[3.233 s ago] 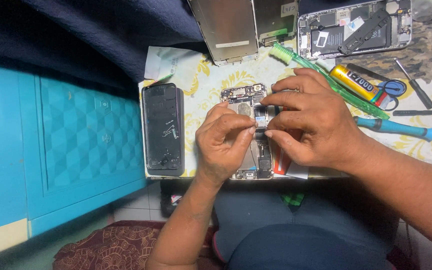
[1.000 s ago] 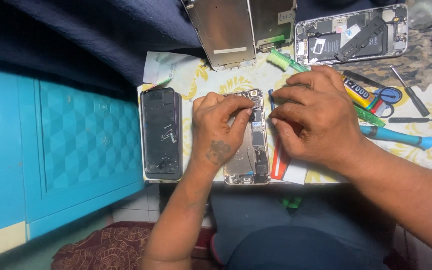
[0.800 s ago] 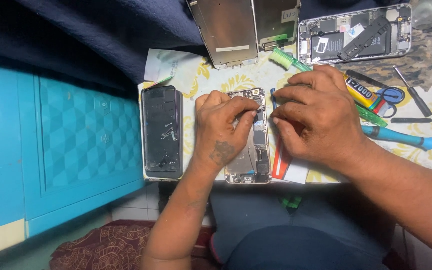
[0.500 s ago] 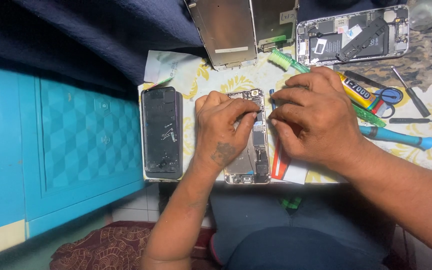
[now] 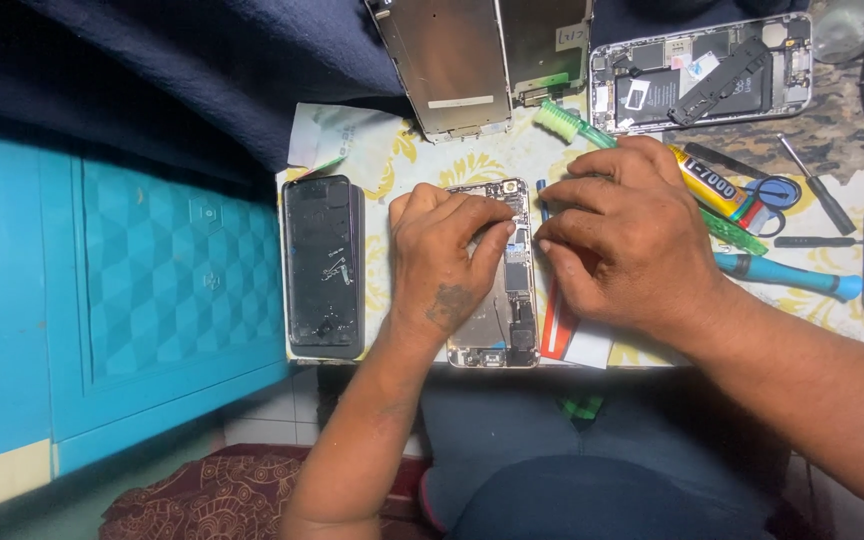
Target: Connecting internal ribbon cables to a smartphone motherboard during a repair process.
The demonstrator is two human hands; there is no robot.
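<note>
Two hands worked one opened phone point(image 5: 497, 300), which lay at the table's near edge between a black phone shell point(image 5: 323, 265) and a red-and-white card point(image 5: 559, 325).

Item, left: shell, face up, just beside your left hand point(image 5: 442, 262), untouched.

Item, centre: your left hand lay palm-down over the phone, fingers point(image 5: 487, 215) curled onto its upper half, pressing rather than grasping. You did well to pin it flat so the board could not slide.

Item, right: your right hand point(image 5: 627, 245) was half-clenched, fingertips point(image 5: 550, 235) pinched at the phone's right rim; whether they held a tool or a part, you could not tell. A light, steady pinch suited such small work.

Item, far right: green brush point(image 5: 562, 122), glue tube point(image 5: 717, 188), blue screwdriver point(image 5: 787, 277), all lying loose.
</note>
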